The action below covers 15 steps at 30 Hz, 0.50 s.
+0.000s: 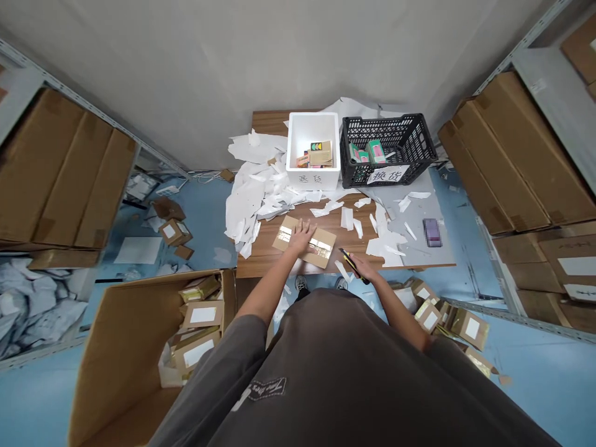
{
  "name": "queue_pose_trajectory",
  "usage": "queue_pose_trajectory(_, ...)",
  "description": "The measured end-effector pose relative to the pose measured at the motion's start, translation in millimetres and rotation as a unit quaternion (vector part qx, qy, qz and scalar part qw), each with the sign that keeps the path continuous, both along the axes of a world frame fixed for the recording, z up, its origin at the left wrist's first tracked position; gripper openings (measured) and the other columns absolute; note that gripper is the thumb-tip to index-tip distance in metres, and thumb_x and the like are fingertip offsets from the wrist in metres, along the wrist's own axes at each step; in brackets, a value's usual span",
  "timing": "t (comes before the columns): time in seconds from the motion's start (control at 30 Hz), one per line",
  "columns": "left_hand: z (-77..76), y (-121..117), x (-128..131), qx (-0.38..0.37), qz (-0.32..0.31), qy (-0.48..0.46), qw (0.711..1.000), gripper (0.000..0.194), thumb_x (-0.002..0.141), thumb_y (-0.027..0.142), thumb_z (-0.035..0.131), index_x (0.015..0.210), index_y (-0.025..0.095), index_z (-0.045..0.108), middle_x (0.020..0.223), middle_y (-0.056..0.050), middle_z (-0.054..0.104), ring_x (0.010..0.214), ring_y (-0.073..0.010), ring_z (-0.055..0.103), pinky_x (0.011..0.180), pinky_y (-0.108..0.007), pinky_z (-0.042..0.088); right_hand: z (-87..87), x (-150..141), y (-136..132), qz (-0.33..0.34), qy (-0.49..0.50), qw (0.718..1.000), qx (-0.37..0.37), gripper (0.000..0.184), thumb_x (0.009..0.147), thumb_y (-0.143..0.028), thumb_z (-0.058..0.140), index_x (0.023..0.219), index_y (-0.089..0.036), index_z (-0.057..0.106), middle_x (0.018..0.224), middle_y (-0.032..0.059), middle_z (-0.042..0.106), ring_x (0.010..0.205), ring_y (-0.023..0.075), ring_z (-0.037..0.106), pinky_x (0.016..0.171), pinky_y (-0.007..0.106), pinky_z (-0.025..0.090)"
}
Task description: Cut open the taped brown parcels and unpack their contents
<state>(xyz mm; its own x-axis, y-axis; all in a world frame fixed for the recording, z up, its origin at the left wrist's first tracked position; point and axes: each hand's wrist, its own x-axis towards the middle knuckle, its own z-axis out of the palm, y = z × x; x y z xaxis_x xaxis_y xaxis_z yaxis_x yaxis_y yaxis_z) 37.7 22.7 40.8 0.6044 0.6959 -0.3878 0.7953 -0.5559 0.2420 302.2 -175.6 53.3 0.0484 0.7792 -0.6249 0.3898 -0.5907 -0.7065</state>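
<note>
Clock dirs from the flat cardboard box (pixel 281 241), 12 = away from the person. Box lies near the front edge of the wood-top table (pixel 254 266), shiny tape across it lengthwise. L hand (pixel 302 236) is pressed on top of it, palm down, fingers spread, nothing gripped. R hand (pixel 365 268) is at 4 o'c., fingers wrapped round the yellow/blk utility knife (pixel 347 257); its front end points up-left, near the box but apart from it.

White bin (pixel 295 180) stands at 12 w/ small brown pkgs (pixel 321 156) inside. Blk crate (pixel 352 176) is right beside it, btwn 1 & 2, holding green/pink boxes (pixel 375 151); both carry handwritten labels. Torn white paper (pixel 244 192) is heaped at 10-11, more scraps at 1-3. Purple item (pixel 433 233) at 3, too blurred to ID.

Big open carton (pixel 125 347) at 8, w/ labelled parcels (pixel 203 315) in it. More parcels on the floor (pixel 474 328) at 4. Lg brown cartons (pixel 516 161) on shelving at 2, similar ones at 9-10.
</note>
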Motion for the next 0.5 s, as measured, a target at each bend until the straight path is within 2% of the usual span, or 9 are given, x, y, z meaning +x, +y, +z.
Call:
queue_pose_trajectory(0.1, -6.4, 9.0, 6.8, 0.000, 0.002, 0.020, 1.000, 0.135, 0.060, 0.061, 0.100, 0.174, 0.031, 0.033, 0.180, -0.021, 0.028, 0.169, -0.0498, 0.009, 0.132, -0.069, 0.016, 4.3, -11.1, 9.9, 0.019, -0.050, 0.998, 0.042, 0.053, 0.108, -0.066, 0.044, 0.105, -0.025, 0.076, 0.091, 0.0058, 0.078, 0.091, 0.0286, 0.074, 0.079, 0.035, 0.058)
queue_pose_trajectory(0.17, -6.7, 11.3, 6.3, 0.015, -0.014, 0.014, 1.000, 0.126, 0.066, 0.063, 0.097, 0.172, 0.031, 0.037, 0.176, -0.020, 0.037, 0.168, -0.0485, 0.015, 0.132, -0.067, 0.018, 4.3, -19.2, 14.9, 0.044, -0.086, 0.993, 0.063, 0.039, 0.109, -0.056, 0.051, 0.113, -0.026, 0.077, 0.112, 0.0059, 0.081, 0.112, 0.0306, 0.073, 0.092, 0.036, 0.056)
queue_pose_trajectory(0.23, -4.7, 10.2, 1.7, 0.036, -0.034, -0.002, 0.999, 0.113, 0.076, 0.067, 0.088, 0.171, 0.030, 0.040, 0.173, -0.019, 0.044, 0.168, -0.0454, 0.020, 0.133, -0.062, 0.020, 3.1, -26.4, 17.3, 0.064, -0.123, 0.988, 0.071, 0.032, 0.108, -0.050, 0.058, 0.121, -0.028, 0.076, 0.125, 0.0063, 0.079, 0.123, 0.0315, 0.069, 0.099, 0.037, 0.053)
queue_pose_trajectory(0.33, -1.4, 2.8, -7.2, 0.068, -0.038, -0.012, 0.997, 0.106, 0.083, 0.072, 0.080, 0.170, 0.025, 0.042, 0.173, -0.020, 0.044, 0.168, -0.0440, 0.021, 0.135, -0.057, 0.018, 2.4, -37.3, 18.7, 0.093, -0.184, 0.976, 0.070, 0.030, 0.108, -0.047, 0.061, 0.129, -0.028, 0.072, 0.131, 0.0089, 0.077, 0.124, 0.0313, 0.068, 0.101, 0.036, 0.051)
queue_pose_trajectory(0.5, -4.2, -12.9, -13.3, 0.090, -0.015, -0.009, 0.996, 0.110, 0.081, 0.074, 0.081, 0.171, 0.026, 0.041, 0.177, -0.019, 0.036, 0.169, -0.0450, 0.018, 0.134, -0.060, 0.017, 8.0, -58.1, 24.5, 0.147, -0.276, 0.948, 0.059, 0.034, 0.112, -0.047, 0.055, 0.136, -0.026, 0.064, 0.134, 0.0135, 0.073, 0.121, 0.0305, 0.070, 0.099, 0.035, 0.050)
